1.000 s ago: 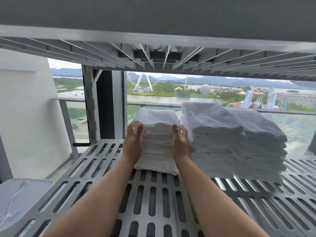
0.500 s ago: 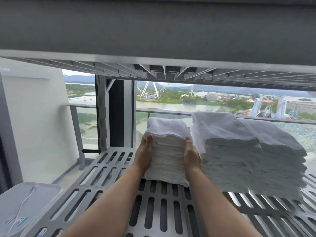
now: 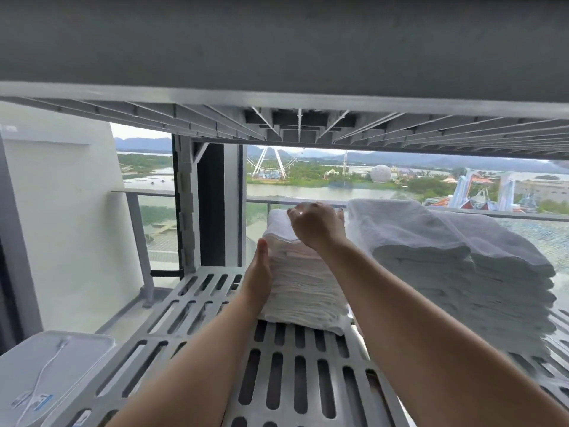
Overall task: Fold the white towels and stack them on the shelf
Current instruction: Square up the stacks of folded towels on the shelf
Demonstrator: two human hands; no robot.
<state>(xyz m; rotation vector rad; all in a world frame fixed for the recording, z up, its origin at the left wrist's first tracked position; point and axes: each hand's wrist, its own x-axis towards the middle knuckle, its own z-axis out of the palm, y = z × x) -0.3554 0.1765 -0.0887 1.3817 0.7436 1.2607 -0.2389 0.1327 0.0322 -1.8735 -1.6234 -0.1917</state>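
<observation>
A narrow stack of folded white towels (image 3: 303, 291) stands on the grey slotted shelf (image 3: 286, 374). My left hand (image 3: 258, 274) lies flat against the stack's left side, fingers straight. My right hand (image 3: 317, 224) rests palm down on the top towel, fingers spread over it, holding nothing. Two taller stacks of folded white towels (image 3: 446, 272) sit side by side just right of the narrow stack; my right forearm crosses in front of them.
The shelf above (image 3: 277, 57) hangs low over the stacks. A dark upright post (image 3: 212, 208) stands at the shelf's back left. A white box lid with a cable (image 3: 49, 371) lies at lower left. A glass balcony railing (image 3: 308, 200) runs behind.
My right hand has lifted from the right side of the narrow stack onto its top. The left hand stays against the left side. The view has dropped slightly.
</observation>
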